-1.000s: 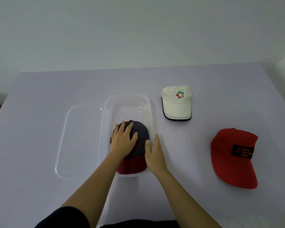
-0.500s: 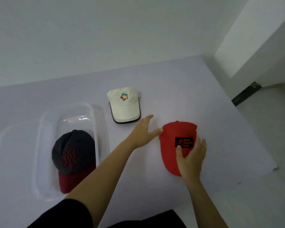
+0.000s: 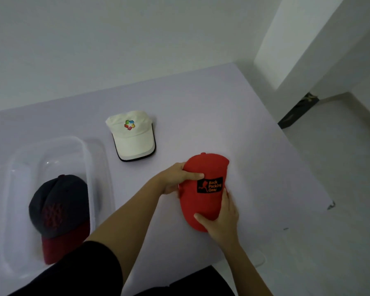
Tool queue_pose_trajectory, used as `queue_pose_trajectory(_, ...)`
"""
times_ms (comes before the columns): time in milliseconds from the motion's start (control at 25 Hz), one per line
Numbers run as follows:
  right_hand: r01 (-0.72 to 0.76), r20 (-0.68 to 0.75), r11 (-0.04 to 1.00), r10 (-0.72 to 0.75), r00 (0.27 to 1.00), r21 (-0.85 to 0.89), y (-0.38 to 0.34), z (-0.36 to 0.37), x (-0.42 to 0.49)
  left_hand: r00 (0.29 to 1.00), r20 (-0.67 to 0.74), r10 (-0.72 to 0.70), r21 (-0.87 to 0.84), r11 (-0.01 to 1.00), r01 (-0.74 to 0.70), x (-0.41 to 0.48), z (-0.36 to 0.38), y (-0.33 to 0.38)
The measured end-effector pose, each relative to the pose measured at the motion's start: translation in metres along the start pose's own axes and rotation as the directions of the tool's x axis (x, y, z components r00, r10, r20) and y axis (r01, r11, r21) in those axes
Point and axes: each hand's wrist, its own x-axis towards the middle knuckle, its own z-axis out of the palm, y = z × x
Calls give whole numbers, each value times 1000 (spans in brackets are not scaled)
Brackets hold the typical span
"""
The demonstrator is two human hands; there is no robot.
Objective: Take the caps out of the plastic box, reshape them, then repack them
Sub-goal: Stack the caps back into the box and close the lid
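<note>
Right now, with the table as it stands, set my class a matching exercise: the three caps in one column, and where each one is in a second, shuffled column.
Column one:
1. red cap
2. white cap
3. dark cap with maroon brim

Column two:
A. inside the plastic box
B. lying on the table, touched by no hand
C. gripped by the left hand and the right hand

Pairs: 1-C, 2-B, 3-A
</note>
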Motion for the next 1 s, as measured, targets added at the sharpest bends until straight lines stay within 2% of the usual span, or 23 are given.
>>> queue_pose_trajectory(160, 89, -61, 995, -86, 994, 49, -47, 6, -12, 994, -26, 102, 89, 991, -99, -44, -32, 20)
queue_pose_trajectory(360, 341, 7, 927, -346, 938, 157, -146, 42, -39, 941, -208, 268, 231, 948, -219, -150, -126, 34)
queue_pose_trajectory(560, 394, 38, 858, -429, 903, 330, -218, 121, -88, 816, -437, 379, 311, 915, -258, -264, -223, 19)
queue_pose_trajectory(760, 486, 147, 839, -528, 837, 245, -255, 189, -101, 696, -557, 453, 362, 887, -288, -324, -284, -5)
queue_pose_trajectory(840, 475, 274, 867, -497, 823, 149, -267, 207, -88, 680, -556, 478, 379, 874, -305, -332, -298, -10)
queue_pose_trajectory(1000, 351, 452, 935, -295, 842, -44, -279, 221, -57, 677, -535, 505, 379, 860, -342, -330, -313, -12)
